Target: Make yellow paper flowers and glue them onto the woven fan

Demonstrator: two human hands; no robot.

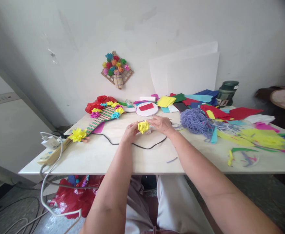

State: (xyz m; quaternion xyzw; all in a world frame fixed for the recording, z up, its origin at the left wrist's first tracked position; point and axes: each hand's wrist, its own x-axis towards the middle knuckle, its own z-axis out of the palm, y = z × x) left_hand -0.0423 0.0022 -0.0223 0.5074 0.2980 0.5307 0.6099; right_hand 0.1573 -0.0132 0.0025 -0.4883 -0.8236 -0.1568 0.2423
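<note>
Both hands meet over the middle of the white table point(103, 156), holding a small yellow paper flower point(142, 126) between them. The left hand point(129, 132) pinches its left side with curled fingers; the right hand point(161, 124) closes its fingertips on the right side. A black cable point(144, 147) loops on the table just in front of the hands. A purple yarn bundle point(195, 122) lies to the right, and a flower-trimmed woven paddle point(101, 117) lies to the left, with a round white disc point(146, 109) behind the hands
</note>
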